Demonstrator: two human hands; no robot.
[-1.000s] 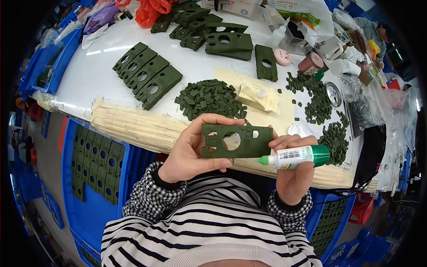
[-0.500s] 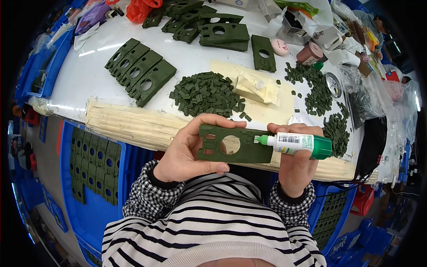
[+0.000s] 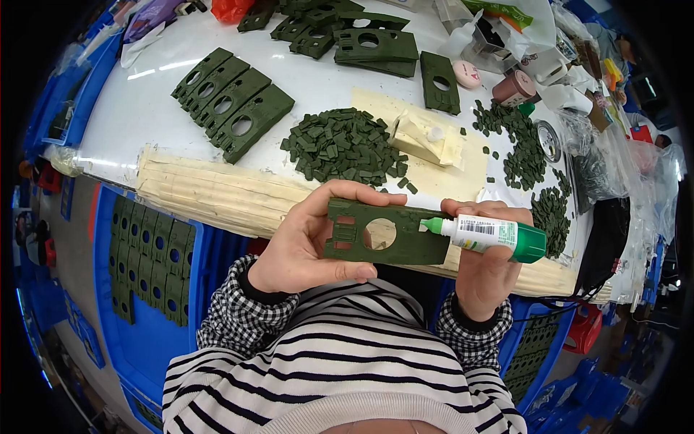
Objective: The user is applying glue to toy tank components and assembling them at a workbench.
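Note:
Between the thumb and fingers of my left hand [image 3: 303, 242] is a dark green model hull plate [image 3: 416, 246] with a large round hole, held level above the table's front edge. My right hand [image 3: 488, 278] is closed around a white glue bottle [image 3: 483, 233] with a green base and green nozzle. The nozzle points left, its tip at the plate's surface just right of the round hole. Some right-hand fingers are hidden behind the bottle. Beyond my hands lies a heap of small green pieces [image 3: 343, 148].
Hull plates [image 3: 242, 105] lie in a row at the left, and more plates [image 3: 376, 50] are stacked at the back. A cream block [image 3: 426, 141] sits mid-table. Loose small parts [image 3: 524, 166] spread at right beside bags. Blue bins [image 3: 148, 354] holding plates flank me.
The view has shifted slightly, so the table things appear a little further right and higher. Both hands keep their grips, and the nozzle tip stays at about the same spot on the plate.

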